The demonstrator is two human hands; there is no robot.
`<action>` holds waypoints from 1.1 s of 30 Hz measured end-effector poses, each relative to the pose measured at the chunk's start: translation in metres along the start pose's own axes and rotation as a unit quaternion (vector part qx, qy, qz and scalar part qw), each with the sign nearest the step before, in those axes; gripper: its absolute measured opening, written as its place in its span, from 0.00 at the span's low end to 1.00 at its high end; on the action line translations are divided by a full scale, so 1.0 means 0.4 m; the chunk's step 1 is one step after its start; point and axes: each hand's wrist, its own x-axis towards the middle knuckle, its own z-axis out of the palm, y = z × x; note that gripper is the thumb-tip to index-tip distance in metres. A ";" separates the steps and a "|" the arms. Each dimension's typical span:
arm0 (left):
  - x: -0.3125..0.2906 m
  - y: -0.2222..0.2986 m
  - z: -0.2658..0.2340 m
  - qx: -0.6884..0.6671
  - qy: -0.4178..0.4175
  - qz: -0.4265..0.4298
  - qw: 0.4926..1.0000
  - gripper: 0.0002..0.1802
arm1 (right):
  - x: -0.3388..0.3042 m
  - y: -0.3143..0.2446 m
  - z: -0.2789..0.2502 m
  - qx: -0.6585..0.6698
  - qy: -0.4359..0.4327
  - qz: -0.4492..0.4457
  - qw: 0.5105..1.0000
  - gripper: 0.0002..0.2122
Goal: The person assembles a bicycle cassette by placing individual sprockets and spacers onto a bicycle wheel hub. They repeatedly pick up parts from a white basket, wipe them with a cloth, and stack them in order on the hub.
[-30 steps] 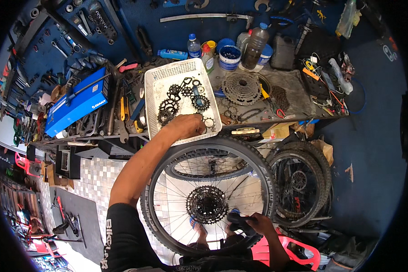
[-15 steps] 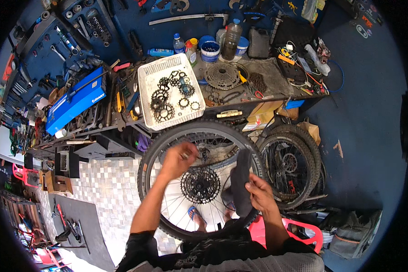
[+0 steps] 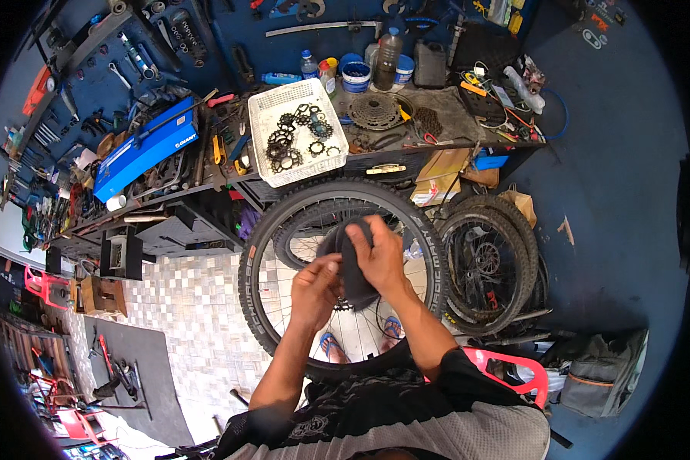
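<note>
I see a dark soft item [image 3: 354, 277] above a bicycle wheel [image 3: 254, 284], long axis running near-to-far; right hand [image 3: 380, 257] clasping its right side, left hand [image 3: 314, 293] at its left edge, whether pinching I can't tell.

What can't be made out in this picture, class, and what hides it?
All in the head view:
Middle of the wheel: mostly hidden behind the black cloth, left hand and right hand.
Cogs in the white tray: overlapping, too small to count their teeth.
Pink chair: partly hidden by the right sleeve.
</note>
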 end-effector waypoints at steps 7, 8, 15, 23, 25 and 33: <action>0.002 -0.008 0.004 0.110 0.069 0.095 0.987 0.07 | -0.037 -0.009 0.013 0.228 -0.055 0.016 0.972 0.11; 0.008 -0.012 0.001 0.119 0.062 0.099 0.986 0.08 | -0.043 -0.012 0.011 0.231 -0.063 0.025 0.971 0.11; 0.015 -0.032 0.001 0.283 0.036 0.159 0.945 0.06 | -0.048 0.008 0.005 0.058 -0.057 0.111 0.990 0.18; 0.027 -0.004 0.013 0.417 0.062 0.298 0.856 0.07 | -0.093 0.059 0.083 0.294 -0.064 0.235 0.924 0.27; 0.028 0.005 0.005 0.434 0.065 0.310 0.843 0.08 | -0.101 0.070 0.090 0.281 -0.077 0.182 0.939 0.26; 0.069 0.016 -0.111 0.376 0.064 0.222 0.897 0.13 | -0.091 0.169 -0.007 0.289 0.054 0.291 0.910 0.25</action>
